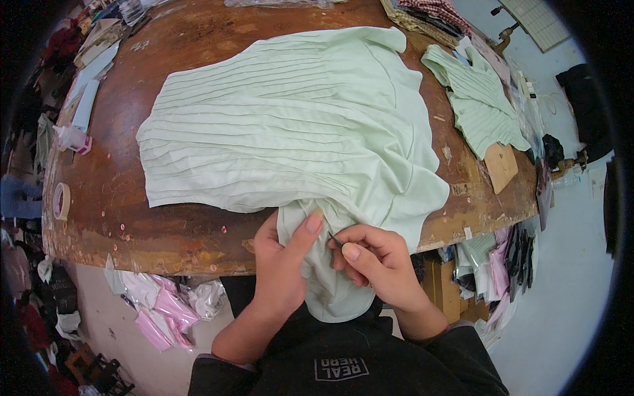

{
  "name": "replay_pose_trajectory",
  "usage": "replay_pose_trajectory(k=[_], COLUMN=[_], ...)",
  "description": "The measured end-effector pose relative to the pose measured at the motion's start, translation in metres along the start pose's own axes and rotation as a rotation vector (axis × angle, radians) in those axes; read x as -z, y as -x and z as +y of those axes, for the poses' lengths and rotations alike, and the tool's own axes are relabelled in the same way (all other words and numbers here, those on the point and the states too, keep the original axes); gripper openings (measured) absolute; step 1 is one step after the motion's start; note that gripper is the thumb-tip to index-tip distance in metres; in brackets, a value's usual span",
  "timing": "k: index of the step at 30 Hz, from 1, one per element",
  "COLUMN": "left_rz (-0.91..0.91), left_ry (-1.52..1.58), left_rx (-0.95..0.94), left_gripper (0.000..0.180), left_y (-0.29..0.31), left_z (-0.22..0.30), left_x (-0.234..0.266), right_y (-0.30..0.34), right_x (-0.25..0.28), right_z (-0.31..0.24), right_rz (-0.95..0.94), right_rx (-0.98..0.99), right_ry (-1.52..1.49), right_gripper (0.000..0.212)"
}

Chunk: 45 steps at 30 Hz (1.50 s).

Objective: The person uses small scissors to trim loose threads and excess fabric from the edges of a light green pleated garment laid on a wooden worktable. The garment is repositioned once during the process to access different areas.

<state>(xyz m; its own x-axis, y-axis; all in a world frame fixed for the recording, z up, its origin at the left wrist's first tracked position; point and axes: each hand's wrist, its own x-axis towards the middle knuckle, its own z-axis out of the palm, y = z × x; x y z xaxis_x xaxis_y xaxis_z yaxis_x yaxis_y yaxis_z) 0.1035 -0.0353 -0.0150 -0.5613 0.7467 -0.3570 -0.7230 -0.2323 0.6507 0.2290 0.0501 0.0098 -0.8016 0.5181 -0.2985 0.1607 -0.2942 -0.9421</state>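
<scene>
A pale green pleated garment point(284, 119) lies spread over the brown table, its wavy hem to the right. Part of its cloth hangs over the near edge toward my lap. There my left hand point(282, 267) is closed on a fold of that cloth, thumb on top. Close beside it, my right hand point(380, 264) pinches a small dark pointed tool point(335, 240). The tool's tip is at the cloth near my left thumb; whether it touches, I cannot tell. Most of the tool is hidden by my fingers, so its exact kind does not show.
The worn table point(178, 237) has a tape roll point(61, 201) and a white bottle point(72, 139) at its left edge. At the right lie another pale green pleated piece point(482, 99) and folded cloth point(432, 16). Bagged pink garments point(165, 310) sit below the near edge.
</scene>
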Motion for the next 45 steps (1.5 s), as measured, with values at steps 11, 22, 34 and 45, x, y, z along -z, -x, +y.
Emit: replay_pose_trajectory(k=[11,22,34,45], left_rz=[-0.039,-0.016,-0.018,0.004], left_ry=[0.021,-0.040,-0.070,-0.092], left_rx=[0.090,0.037,0.017,-0.037], left_gripper=[0.021,0.019,0.013,0.011], left_y=[-0.009,-0.012,-0.012,-0.008], left_z=[0.004,0.003,0.003,0.003], left_x=[-0.004,-0.006,-0.005,-0.009], right_y=[-0.001,-0.005,-0.008,-0.007], right_x=[-0.001,0.002,0.002,0.004], right_z=[-0.004,-0.005,-0.003,-0.003], right_rz=[-0.002,-0.003,-0.026,-0.043], right_rx=[0.012,-0.070,-0.102,-0.112], right_ry=[-0.039,-0.178,-0.268,-0.330], right_gripper=[0.027,0.027,0.029,0.028])
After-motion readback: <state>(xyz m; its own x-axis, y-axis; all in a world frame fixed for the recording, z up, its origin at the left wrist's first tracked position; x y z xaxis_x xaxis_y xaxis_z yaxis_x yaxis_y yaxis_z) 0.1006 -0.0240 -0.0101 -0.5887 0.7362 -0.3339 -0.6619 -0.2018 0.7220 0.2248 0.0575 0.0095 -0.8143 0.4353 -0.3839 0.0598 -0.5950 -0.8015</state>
